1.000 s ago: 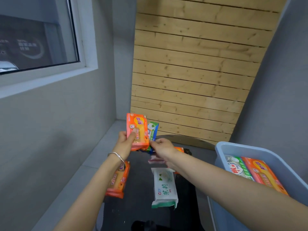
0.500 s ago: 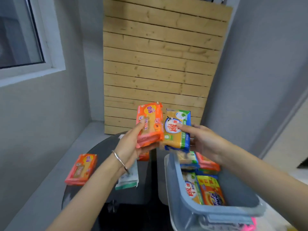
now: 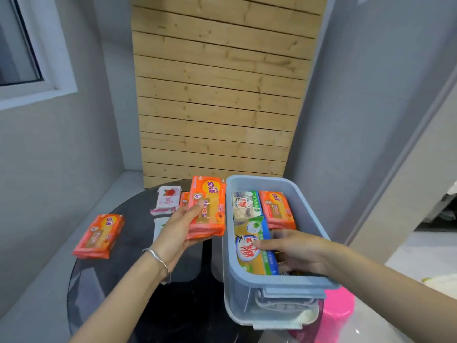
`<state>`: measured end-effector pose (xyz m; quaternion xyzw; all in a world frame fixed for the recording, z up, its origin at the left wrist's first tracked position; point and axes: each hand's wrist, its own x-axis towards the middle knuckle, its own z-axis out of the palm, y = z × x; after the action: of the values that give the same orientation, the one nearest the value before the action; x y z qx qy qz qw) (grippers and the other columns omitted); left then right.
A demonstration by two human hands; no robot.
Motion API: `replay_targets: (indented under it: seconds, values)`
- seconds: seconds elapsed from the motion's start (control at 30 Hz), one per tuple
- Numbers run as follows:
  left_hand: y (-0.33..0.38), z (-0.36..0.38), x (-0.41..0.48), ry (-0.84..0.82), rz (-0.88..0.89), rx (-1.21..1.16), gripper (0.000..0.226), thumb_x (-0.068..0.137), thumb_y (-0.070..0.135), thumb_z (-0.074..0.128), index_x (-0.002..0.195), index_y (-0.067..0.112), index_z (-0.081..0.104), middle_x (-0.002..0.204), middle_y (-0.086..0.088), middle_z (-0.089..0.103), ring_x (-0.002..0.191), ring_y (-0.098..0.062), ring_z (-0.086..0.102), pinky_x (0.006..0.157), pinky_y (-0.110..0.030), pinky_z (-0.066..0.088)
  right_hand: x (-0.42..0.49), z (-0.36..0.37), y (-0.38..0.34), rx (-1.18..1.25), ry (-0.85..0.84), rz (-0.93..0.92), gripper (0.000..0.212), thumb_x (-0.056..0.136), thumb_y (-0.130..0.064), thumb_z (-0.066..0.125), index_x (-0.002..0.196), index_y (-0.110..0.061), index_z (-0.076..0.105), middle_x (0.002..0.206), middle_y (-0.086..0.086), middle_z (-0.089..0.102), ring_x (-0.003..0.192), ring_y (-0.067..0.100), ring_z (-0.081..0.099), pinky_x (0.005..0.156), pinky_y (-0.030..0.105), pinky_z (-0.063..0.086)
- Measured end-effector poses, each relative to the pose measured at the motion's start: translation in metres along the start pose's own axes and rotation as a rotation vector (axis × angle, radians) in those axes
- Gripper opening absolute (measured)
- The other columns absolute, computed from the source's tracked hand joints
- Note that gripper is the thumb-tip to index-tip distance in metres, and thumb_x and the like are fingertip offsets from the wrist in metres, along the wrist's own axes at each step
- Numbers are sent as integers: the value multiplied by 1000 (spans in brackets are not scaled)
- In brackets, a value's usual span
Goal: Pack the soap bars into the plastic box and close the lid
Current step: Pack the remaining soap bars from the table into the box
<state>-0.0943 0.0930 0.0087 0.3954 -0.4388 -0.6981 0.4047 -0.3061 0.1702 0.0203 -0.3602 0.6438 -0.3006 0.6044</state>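
At lower centre, the right hand (image 3: 294,252) is now pressing the yellow soap bar (image 3: 254,246), carried over moments ago, into the plastic box (image 3: 279,284); the left hand (image 3: 176,233) is still gripping an orange soap bar (image 3: 209,206).

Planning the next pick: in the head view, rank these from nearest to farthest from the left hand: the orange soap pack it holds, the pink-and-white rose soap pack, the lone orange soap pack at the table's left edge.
1. Orange soap pack, gripped in the left hand.
2. Pink-and-white rose soap pack, just beyond the fingers, on the black table.
3. Lone orange soap pack, out at the table's left edge.
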Motion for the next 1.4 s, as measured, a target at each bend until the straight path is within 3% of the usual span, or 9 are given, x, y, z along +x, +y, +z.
replay_targets:
  seconds: [0.2, 0.37, 0.6, 0.67, 0.77, 0.87, 0.97, 1.1, 1.4]
  values:
    - [-3, -1, -1, 0, -10, 4, 33, 88, 30, 55, 116, 13, 56, 91, -4, 74, 71, -12, 73, 59, -25, 60, 13, -1, 6, -208, 92, -17, 35, 79, -35, 71, 106, -13, 61, 103, 5, 74, 82, 16, 71, 69, 28, 61]
    - [-1, 4, 0, -11, -14, 8, 37, 87, 25, 58, 120, 9, 53, 97, -6, 74, 74, -13, 72, 64, -26, 59, 14, -5, 4, -449, 70, 37, 27, 81, -50, 64, 83, -23, 60, 76, -1, 72, 44, 6, 61, 46, 15, 51]
    - [22, 25, 3, -140, 66, 165, 70, 70, 18, 78, 128, 8, 41, 110, -10, 69, 88, -19, 70, 72, -28, 58, 2, -20, -14, -423, 111, -60, 33, 93, -47, 46, 95, -17, 59, 74, 6, 70, 54, 14, 67, 53, 21, 57]
    - [26, 41, 9, -236, 51, 233, 84, 61, 17, 85, 130, 16, 36, 114, -8, 67, 94, -21, 69, 72, -29, 59, -4, -32, -26, -422, 304, -312, 24, 96, -37, 46, 93, -15, 54, 77, 5, 68, 63, 18, 64, 58, 24, 53]
    - [21, 72, 18, -276, 52, 311, 67, 73, 18, 76, 128, 23, 38, 112, -4, 67, 90, -17, 68, 75, -29, 59, -4, -56, -32, -410, 672, -641, 13, 94, -27, 53, 95, -15, 56, 86, 7, 69, 80, 19, 62, 70, 22, 46]
    - [5, 102, 32, -328, -13, 390, 56, 75, 30, 74, 123, 19, 47, 103, -5, 71, 85, -19, 70, 77, -35, 59, 7, -75, -24, -260, 852, -645, 22, 95, -22, 51, 105, -5, 60, 96, 4, 61, 87, 15, 54, 63, 5, 39]
    - [-10, 122, 41, -353, -40, 546, 49, 74, 35, 74, 115, 25, 47, 90, 0, 69, 75, -13, 67, 58, -26, 56, 27, -81, -5, -137, 801, -513, 31, 95, -23, 50, 117, 0, 55, 110, 8, 57, 100, 19, 54, 72, 16, 39]
    - [-25, 132, 48, -397, -57, 663, 51, 72, 38, 74, 115, 22, 51, 104, -5, 70, 94, -22, 70, 81, -46, 58, 42, -79, 11, -33, 729, -512, 22, 95, -20, 52, 115, -11, 52, 122, 11, 58, 105, 24, 57, 92, 32, 45]
    - [-25, 127, 46, -335, 435, 1490, 45, 81, 63, 47, 90, 24, 67, 94, 0, 65, 94, -17, 58, 83, -34, 49, 42, -80, 14, -148, 800, -567, 28, 96, -24, 49, 119, -8, 53, 107, -3, 53, 93, 10, 50, 58, 6, 39]
